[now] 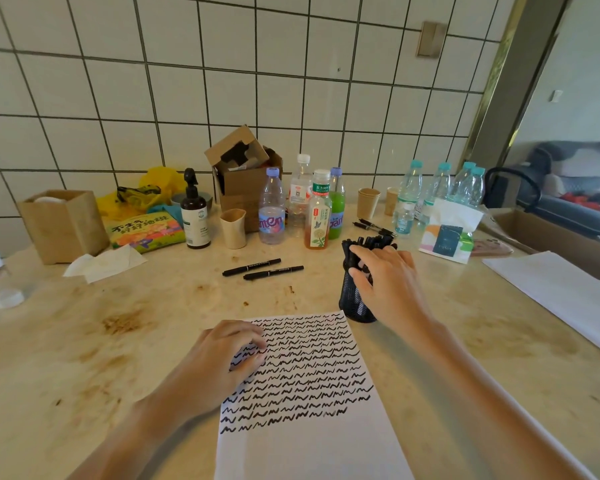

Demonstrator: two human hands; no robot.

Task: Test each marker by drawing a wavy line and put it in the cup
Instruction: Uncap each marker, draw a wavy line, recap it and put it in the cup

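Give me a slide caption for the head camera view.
Right hand at the marker-filled mesh cup; left hand steadies the paper.

White paper [312, 448] with black wavy rows, black mesh cup [352, 303] (black markers [368, 242] inside), stained beige table [118, 341]

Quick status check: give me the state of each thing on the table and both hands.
Mesh cup: upright, packed with markers.
Two loose markers: capped, lying flat.
Paper: mostly covered in wavy lines.
Right hand: resting on the cup's markers.
Left hand: fingers curled, resting on paper.
Cardboard box: open.
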